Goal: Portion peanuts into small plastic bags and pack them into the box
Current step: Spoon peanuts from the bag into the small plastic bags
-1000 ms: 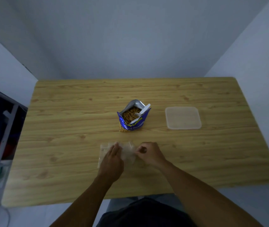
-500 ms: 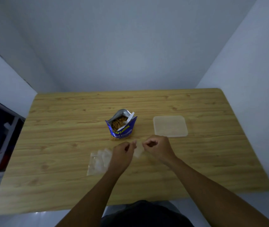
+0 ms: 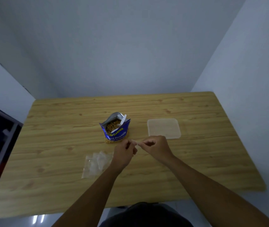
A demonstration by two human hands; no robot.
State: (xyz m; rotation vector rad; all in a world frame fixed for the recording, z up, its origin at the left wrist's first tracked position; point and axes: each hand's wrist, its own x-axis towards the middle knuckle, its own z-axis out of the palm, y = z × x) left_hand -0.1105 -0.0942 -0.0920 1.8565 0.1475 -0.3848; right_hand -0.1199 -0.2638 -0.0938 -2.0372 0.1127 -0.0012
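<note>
**Peanuts (image 3: 112, 126) in the open pouch (image 3: 116, 136), one small bag (image 3: 137, 143) pinched by both hands**

The peanuts lie inside the blue pouch, which stands upright near the middle of the wooden tabletop (image 3: 57, 128) with its top open. A white spoon (image 3: 123, 120) leans in the pouch, and its handle sticks out at the right side. To the right of the pouch, well apart from it, sits the translucent box (image 3: 164, 128), square with rounded corners.

Just in front of the pouch, the left hand (image 3: 123, 153) and the right hand (image 3: 156, 147) are close together. The grip of each hand is pressed together at thumb and forefinger and pinches the top edge of the small bag. This bag is clear and hard to see between them. The other fingers are curled. It cannot be told if the mouth of the bag is open.

A pile of clear bags (image 3: 96, 163) lies flat on the tabletop just left of the left wrist, partly hidden by it.
</note>
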